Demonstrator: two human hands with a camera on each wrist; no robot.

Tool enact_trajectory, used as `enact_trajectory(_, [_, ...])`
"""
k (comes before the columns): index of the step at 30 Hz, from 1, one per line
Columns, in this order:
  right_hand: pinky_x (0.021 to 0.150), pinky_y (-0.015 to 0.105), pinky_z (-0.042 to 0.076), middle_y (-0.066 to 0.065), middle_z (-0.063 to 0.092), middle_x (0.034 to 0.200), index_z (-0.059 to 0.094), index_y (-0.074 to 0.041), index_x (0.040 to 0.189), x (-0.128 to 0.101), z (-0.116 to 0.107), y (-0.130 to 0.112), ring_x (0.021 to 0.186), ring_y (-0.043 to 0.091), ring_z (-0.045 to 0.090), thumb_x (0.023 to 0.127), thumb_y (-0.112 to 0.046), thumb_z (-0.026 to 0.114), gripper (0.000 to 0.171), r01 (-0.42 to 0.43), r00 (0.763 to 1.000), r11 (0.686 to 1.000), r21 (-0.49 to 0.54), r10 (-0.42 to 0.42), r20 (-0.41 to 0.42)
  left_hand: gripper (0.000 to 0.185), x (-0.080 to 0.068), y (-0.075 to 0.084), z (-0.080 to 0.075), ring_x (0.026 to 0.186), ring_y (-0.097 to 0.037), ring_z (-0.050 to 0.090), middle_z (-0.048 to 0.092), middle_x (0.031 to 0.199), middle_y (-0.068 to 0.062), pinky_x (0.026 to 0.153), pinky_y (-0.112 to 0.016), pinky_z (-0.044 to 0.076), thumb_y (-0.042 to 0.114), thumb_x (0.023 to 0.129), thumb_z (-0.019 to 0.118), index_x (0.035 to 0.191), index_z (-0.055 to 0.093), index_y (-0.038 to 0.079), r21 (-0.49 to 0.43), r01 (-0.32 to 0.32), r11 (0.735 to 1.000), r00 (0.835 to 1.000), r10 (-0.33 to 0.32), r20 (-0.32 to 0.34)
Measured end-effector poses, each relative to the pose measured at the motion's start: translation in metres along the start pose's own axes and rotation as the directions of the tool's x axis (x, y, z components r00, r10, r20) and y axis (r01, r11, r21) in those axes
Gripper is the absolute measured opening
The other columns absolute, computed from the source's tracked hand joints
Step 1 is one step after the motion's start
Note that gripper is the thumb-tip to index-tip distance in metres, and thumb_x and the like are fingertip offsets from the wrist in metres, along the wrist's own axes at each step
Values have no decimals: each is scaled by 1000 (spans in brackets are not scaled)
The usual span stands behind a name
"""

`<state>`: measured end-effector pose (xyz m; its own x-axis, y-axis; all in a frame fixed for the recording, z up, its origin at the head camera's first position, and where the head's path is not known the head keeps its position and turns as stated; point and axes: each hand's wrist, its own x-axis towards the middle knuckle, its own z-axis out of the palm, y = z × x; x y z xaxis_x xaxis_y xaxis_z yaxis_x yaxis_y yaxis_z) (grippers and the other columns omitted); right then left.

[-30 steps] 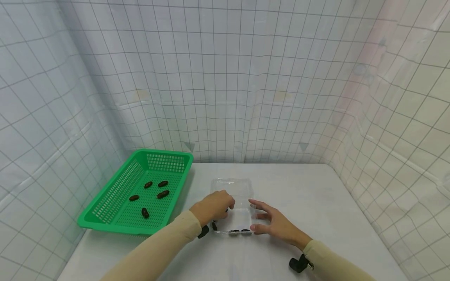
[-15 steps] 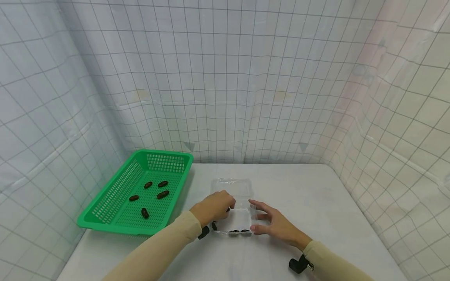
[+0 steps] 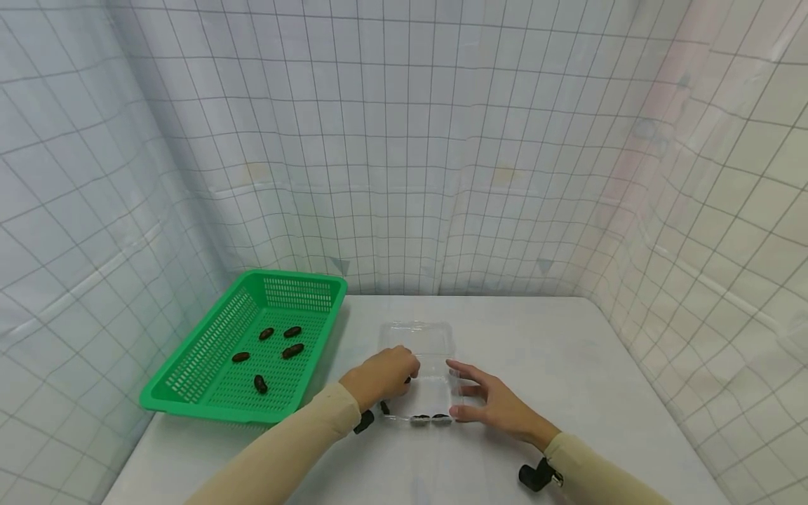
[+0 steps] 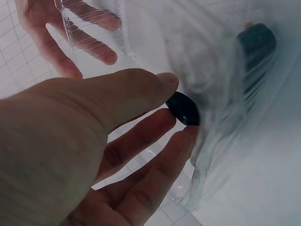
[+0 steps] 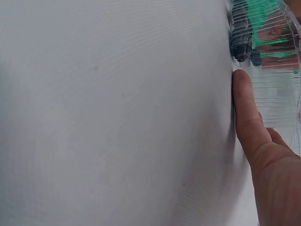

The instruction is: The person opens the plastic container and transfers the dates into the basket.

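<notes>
A clear plastic clamshell box (image 3: 435, 393) lies on the table with its lid (image 3: 416, 338) folded back, away from the person. My left hand (image 3: 381, 375) reaches over the box's left side, pinching a dark, shiny oval date (image 4: 183, 109) between thumb and fingertips, close by the clear wall. Along the front wall sit two dates (image 3: 419, 419), and another date (image 3: 385, 407) is at the front left corner. With fingers spread, my right hand (image 3: 499, 407) rests against the box's right side, its thumb near the front right corner.
A green slotted basket (image 3: 315, 382) stands on the left of the white table (image 3: 543, 344), with several dark dates (image 3: 293, 351) spread over its bottom. White grid-patterned sheets (image 3: 404, 175) enclose the table at the back and both sides.
The left hand has shifted very slightly left within the box, still pinching the date. The right hand and the box have stayed in place.
</notes>
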<state>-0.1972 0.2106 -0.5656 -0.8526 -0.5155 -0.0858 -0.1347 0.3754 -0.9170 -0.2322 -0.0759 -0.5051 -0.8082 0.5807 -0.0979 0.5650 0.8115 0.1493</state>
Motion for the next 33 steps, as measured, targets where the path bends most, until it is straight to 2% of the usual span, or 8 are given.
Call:
enact_trajectory(2, [127, 71, 53, 14, 41, 188, 40, -26, 182, 0, 0, -1, 161, 51, 57, 107, -32, 87, 89, 5, 1000, 1000, 0, -5, 2, 12, 15, -23, 30, 108, -22, 79, 85, 113, -6, 96, -38, 68, 11, 102, 90, 113, 88, 9, 8, -52, 999, 997, 53, -58])
enact_trajectory(5, [127, 71, 53, 13, 40, 189, 40, -25, 182, 0, 0, -1, 161, 51, 57, 107, -32, 87, 89, 3, 1000, 1000, 1, -3, 2, 10, 21, -29, 41, 100, -22, 78, 84, 108, -7, 89, -39, 69, 7, 102, 89, 111, 88, 9, 4, -42, 999, 996, 42, -78])
enact_trajectory(7, [127, 71, 53, 12, 40, 189, 40, -25, 183, 0, 0, -1, 162, 51, 57, 107, -32, 87, 89, 1, 1000, 1000, 5, -1, 2, 10, 16, -24, 34, 97, -21, 77, 83, 105, -8, 87, -37, 68, 5, 101, 88, 110, 88, 10, 10, -27, 1000, 996, 28, -90])
enact_trajectory(9, [127, 70, 53, 10, 40, 190, 40, -25, 182, 0, 0, 0, 162, 51, 57, 107, -32, 87, 89, -1, 1000, 1000, 10, 0, 2, 13, 2, -2, 7, 95, -23, 79, 84, 105, -10, 86, -39, 70, 0, 98, 90, 109, 89, 8, 27, 31, 999, 998, -30, -54])
enact_trajectory(12, [126, 70, 53, 9, 40, 190, 40, -25, 182, 1, 1, 0, 162, 51, 57, 107, -31, 87, 89, 1, 1000, 1000, 18, -1, 0, 13, -5, 2, -5, 92, -20, 78, 84, 101, -5, 85, -36, 69, 3, 97, 92, 108, 90, 10, 40, 35, 999, 998, -33, -53])
enact_trajectory(18, [126, 71, 53, 9, 41, 190, 41, -25, 182, 1, 1, 0, 161, 49, 58, 106, -30, 88, 90, 0, 1000, 1000, 23, 0, -4, 17, -4, -7, -8, 88, -11, 68, 76, 91, 4, 86, -34, 66, 4, 94, 96, 106, 90, 13, -81, 28, 996, 1000, -28, -2])
enact_trajectory(24, [128, 72, 51, 9, 41, 190, 41, -25, 182, 1, 1, 0, 161, 48, 59, 106, -31, 88, 90, 6, 1000, 1000, 8, -6, -14, 19, -4, -10, -8, 93, -14, 70, 80, 95, 0, 91, -34, 67, -2, 92, 96, 102, 90, 12, -88, 10, 996, 1000, -9, 8])
enact_trajectory(33, [128, 69, 52, 7, 40, 190, 40, -27, 182, 0, 3, 0, 162, 46, 58, 106, -32, 89, 90, -13, 1000, 1000, 7, 14, -19, 21, -2, -14, -3, 85, -11, 65, 77, 92, -2, 83, -29, 64, -6, 91, 94, 101, 89, 11, -174, -15, 985, 999, 22, 38])
